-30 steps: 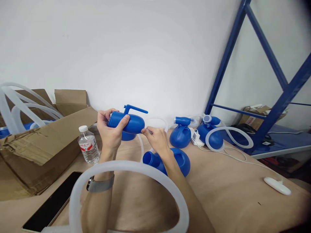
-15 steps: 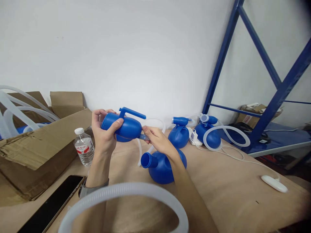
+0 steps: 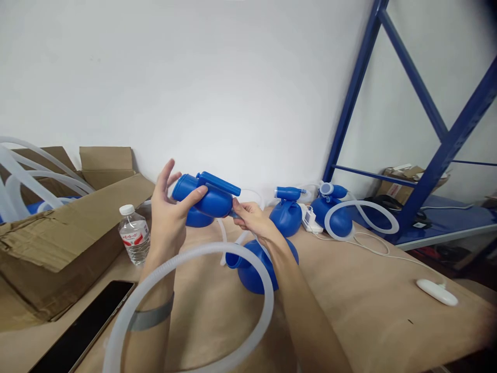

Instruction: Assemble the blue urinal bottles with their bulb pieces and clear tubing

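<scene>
A blue plastic funnel point(image 3: 213, 201), cup-shaped with a bar-like handle along its side, is held in the air, its wide mouth to the left. My left hand point(image 3: 167, 212) grips it near the mouth, thumb on the near side and some fingers raised off it. At the narrow end my right hand point(image 3: 250, 216) pinches a small connector, mostly covered by the fingers. In front of both forearms a translucent ribbed hose point(image 3: 267, 290) arches up; I cannot see where its ends go. Below the right forearm stands a round blue bottle point(image 3: 254, 274), neck to the left.
A cardboard box point(image 3: 77, 233) of pale hoses stands left, beside a water bottle point(image 3: 134, 235) and a phone point(image 3: 83, 326). More blue bottles point(image 3: 286, 215) and a white power strip point(image 3: 310, 220) are behind. A blue metal rack point(image 3: 442, 132) rises right.
The funnel has shifted slightly right and turned, so its handle lies closer to the body. My left fingers have lifted partly away. The hose loop has risen and moved left.
</scene>
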Demonstrator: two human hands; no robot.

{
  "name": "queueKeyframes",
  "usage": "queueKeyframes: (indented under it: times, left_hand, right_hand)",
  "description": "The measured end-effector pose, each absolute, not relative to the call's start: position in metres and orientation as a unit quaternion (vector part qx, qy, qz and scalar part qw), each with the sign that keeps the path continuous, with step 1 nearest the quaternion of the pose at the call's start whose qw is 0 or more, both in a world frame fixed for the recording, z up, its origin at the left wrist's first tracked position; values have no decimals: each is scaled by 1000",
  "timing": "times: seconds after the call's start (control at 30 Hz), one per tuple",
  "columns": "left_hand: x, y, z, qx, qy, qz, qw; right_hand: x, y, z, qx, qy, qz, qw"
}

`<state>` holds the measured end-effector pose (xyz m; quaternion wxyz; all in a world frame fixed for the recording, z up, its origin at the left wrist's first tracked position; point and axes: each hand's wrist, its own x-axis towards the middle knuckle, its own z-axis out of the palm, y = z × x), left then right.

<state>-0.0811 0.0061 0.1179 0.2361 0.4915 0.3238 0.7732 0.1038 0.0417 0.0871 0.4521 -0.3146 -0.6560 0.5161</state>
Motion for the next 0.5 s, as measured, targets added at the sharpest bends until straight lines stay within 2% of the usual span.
queueKeyframes:
  times: [0.07,0.13,0.37,0.5]
  left_hand:
    - [-69,7,117,436,303,786,316]
    - [-53,6,117,381,256,817,348]
    - [-23,-4,122,328,196,833,401]
    - [-40,-6,121,346,158,806,453]
  right_hand:
    - [105,46,86,-283,-682,469,485]
    - [105,45,88,-256,-706,436,496]
    - [83,34,80,-236,-715,476,454]
    - [74,24,80,-252,-726,507,390]
